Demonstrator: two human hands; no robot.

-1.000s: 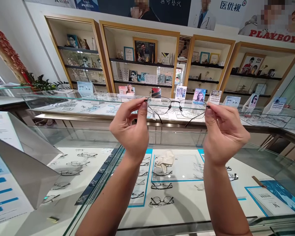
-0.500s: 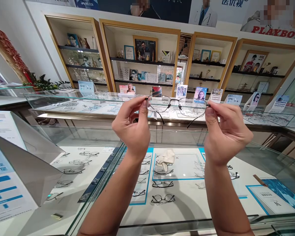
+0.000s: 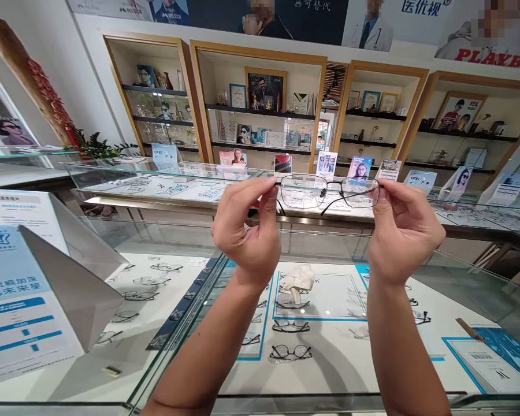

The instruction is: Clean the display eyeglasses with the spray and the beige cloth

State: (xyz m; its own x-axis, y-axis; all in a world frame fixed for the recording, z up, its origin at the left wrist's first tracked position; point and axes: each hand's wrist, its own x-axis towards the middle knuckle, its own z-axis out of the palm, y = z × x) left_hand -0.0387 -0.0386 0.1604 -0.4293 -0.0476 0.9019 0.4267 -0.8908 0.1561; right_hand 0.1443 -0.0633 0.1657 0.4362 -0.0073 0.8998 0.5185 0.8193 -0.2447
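A pair of thin dark-framed eyeglasses [image 3: 333, 182] is held up level over the counter, lenses side by side. My left hand [image 3: 250, 231] pinches its left end between thumb and fingertips. At the other end, my right hand [image 3: 401, 231] grips the right corner the same way. The temple arms hang toward the middle, behind and below the lenses. Beneath the hands, a crumpled pale cloth [image 3: 298, 279] lies on the glass display case [image 3: 242, 384], above rows of glasses such as a black-rimmed pair [image 3: 291, 352].
White and blue folded cards [image 3: 19, 300] stand at the left. Across the gap runs another glass counter [image 3: 164, 199] with glasses and small signs. Wooden-framed shelves [image 3: 259, 49] line the back wall. A small brown object [image 3: 469, 328] lies at the right.
The view has shifted a little left, so the background sits further right. The glasses have turned slightly, and their temple arms now point more to the left. Both hands keep their hold.
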